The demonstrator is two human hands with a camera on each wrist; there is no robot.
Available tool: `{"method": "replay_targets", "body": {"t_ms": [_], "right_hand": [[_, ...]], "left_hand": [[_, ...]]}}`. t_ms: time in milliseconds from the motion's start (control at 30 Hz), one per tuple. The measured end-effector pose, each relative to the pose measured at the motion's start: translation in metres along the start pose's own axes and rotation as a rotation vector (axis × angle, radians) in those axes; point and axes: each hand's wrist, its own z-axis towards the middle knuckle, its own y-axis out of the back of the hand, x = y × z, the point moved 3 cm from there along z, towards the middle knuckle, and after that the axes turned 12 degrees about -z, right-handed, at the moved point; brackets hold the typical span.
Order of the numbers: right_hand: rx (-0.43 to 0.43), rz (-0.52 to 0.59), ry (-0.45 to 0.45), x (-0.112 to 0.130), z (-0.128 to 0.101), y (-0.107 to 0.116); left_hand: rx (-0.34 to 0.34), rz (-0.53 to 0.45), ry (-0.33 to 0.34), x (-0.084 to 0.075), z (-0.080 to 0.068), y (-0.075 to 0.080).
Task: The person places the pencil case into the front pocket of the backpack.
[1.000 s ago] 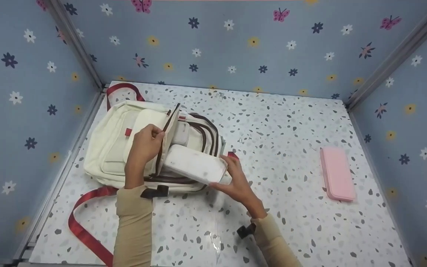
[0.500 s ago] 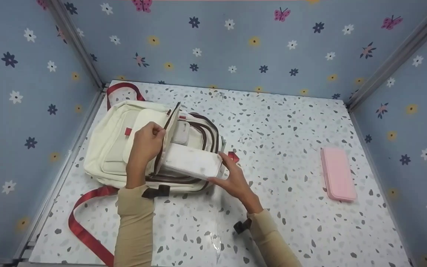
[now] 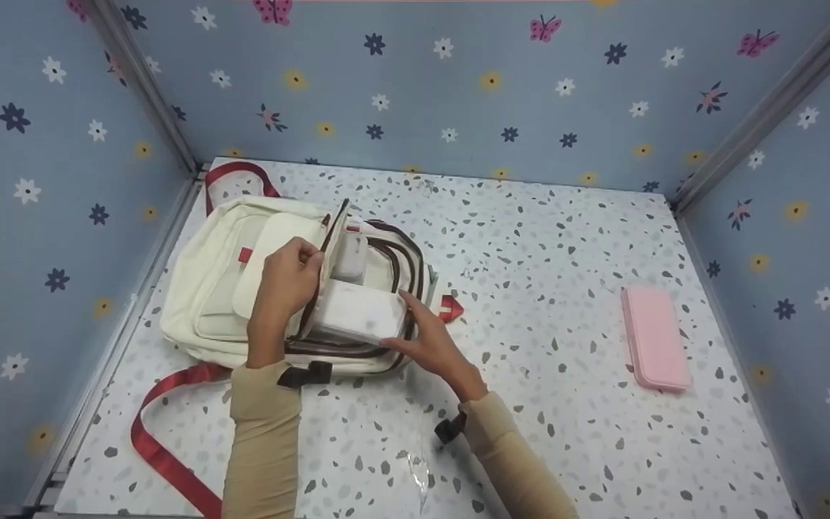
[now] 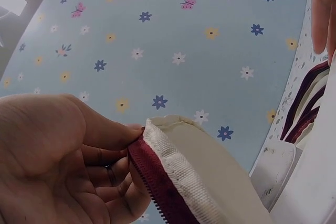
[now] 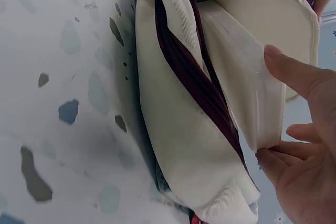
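Observation:
A cream backpack (image 3: 206,288) with red straps lies flat on the speckled table (image 3: 545,274), left of centre. My left hand (image 3: 282,281) pinches the raised flap (image 3: 333,234) of its open compartment by the maroon zipper edge (image 4: 157,187). My right hand (image 3: 426,342) grips the outer end of a white rectangular case (image 3: 354,313); its other end is inside the opening. In the right wrist view my thumb and fingers (image 5: 299,77) clasp the case's end (image 5: 241,87) between the flap and the bag body (image 5: 173,129). A second small white item (image 3: 351,258) sits deeper in the compartment.
A pink rectangular case (image 3: 654,337) lies on the table at the right. A red strap (image 3: 163,425) loops out toward the front left edge. Flowered blue walls (image 3: 458,86) enclose the table on three sides. A black buckle (image 3: 305,373) lies at the bag's near side.
My right hand has pushed the white case leftward, deeper into the backpack's open compartment. The left hand keeps the flap lifted in the same place.

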Motion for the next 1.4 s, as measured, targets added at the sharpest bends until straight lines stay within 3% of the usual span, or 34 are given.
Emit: {"method": "replay_targets", "body": {"t_ms": [433,733,833,1067,1200,1400], "right_hand": [[0.058,-0.049,0.020,0.016,0.024,-0.017],[0.052,0.063,-0.001,0.021,0.033,-0.024],[0.030,0.075,0.005,0.022,0.033,-0.025],[-0.075,-0.041,-0.024,0.025,0.028,-0.025],[-0.104,0.016,-0.059,0.026,0.024,-0.025],[-0.093,0.064,-0.029,0.028,0.018,-0.024]], "left_hand": [[-0.006,-0.010,-0.022,0.001,-0.001,0.000],[-0.006,-0.021,-0.018,0.001,-0.003,0.000],[-0.010,-0.014,-0.018,0.002,-0.002,0.000],[-0.027,-0.004,-0.036,0.003,-0.001,0.001],[-0.025,-0.003,-0.034,0.002,-0.001,0.000],[-0.028,-0.004,-0.042,0.003,-0.001,0.001]]}}
